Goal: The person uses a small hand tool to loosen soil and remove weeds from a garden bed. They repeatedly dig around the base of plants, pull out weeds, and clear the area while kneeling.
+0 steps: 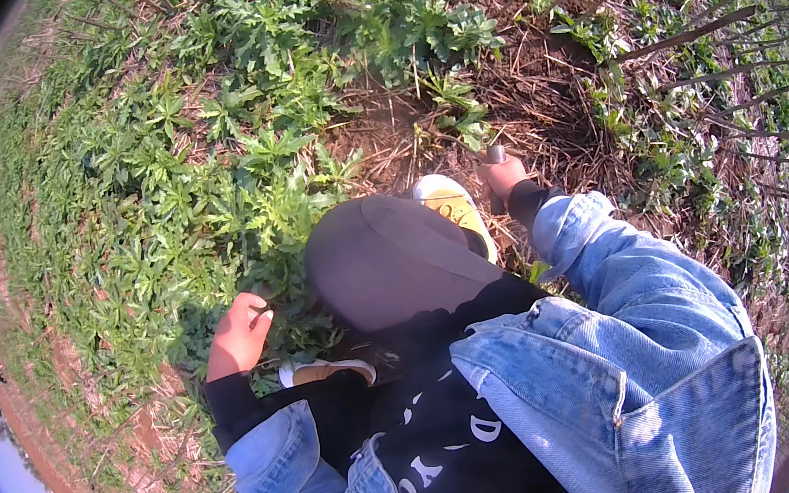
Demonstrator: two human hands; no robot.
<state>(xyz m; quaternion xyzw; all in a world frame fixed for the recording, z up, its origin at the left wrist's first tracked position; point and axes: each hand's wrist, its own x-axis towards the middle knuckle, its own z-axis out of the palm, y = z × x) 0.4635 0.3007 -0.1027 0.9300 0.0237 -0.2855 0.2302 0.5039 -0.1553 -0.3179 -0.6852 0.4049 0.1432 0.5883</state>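
Observation:
My right hand (505, 175) is closed around a hand tool with a short handle (496, 153), just right of my yellow shoe. Its grey, rounded end sticks up past the fist. A thin curved piece runs from there toward the upper left, low over the ground; I cannot tell the tool's exact kind. On the left, my left hand (241, 331) hangs beside my bent knee with its fingers curled together, close to leafy green plants (282, 197). Whatever lies inside those fingers, if anything, is hidden.
My bent knee (386, 258) in dark trousers rises between the hands. Brown soil with dry straw (537, 110) lies ahead of the right hand. Bare woody stems (687, 34) lean in from the right. Dense jagged-leaved weeds (169, 147) cover the left and far ground.

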